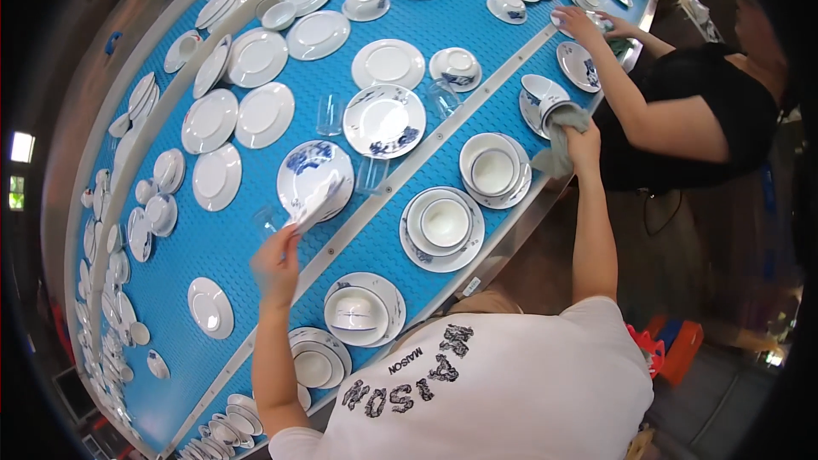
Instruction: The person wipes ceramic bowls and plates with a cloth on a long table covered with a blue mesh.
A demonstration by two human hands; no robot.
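My left hand [277,264] pinches a narrow white piece of tableware [319,204], blurred and seen almost edge-on. It hangs over a white plate with a blue pattern [308,162] on the blue belt. To the right, my right hand [584,140] is closed on a grey cloth [558,149]. The cloth presses against a small blue-rimmed bowl [554,102], which overlaps a larger patterned dish [533,102]. Between my arms stand a stack of bowls on a plate [443,226] and another stack [494,172]. Clear glasses [372,175] lie near the patterned plates.
A metal rail [409,169] divides the blue belt [256,251] from the near lane. White plates [262,115] and bowls cover much of the belt. At the right, a co-worker in black [682,119] handles dishes. More stacked bowls [356,311] stand by my left arm.
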